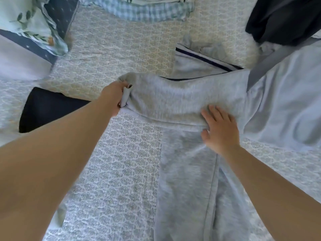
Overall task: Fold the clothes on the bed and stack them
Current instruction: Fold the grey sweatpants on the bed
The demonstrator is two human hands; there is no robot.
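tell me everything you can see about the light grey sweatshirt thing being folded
The light grey fleecy knit garment lies on the patterned quilted bedspread. One part stretches sideways, pulled by the left hand, which grips its end; another part runs down toward the camera with a seam along it. The right hand presses flat where the two meet. Its far side touches a pale garment with navy stripes.

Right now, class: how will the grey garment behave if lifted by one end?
Probably floppy: the grey garment bends where the left hand grips it. Likely to slide little: it bunches under the flat right hand on the bedspread.
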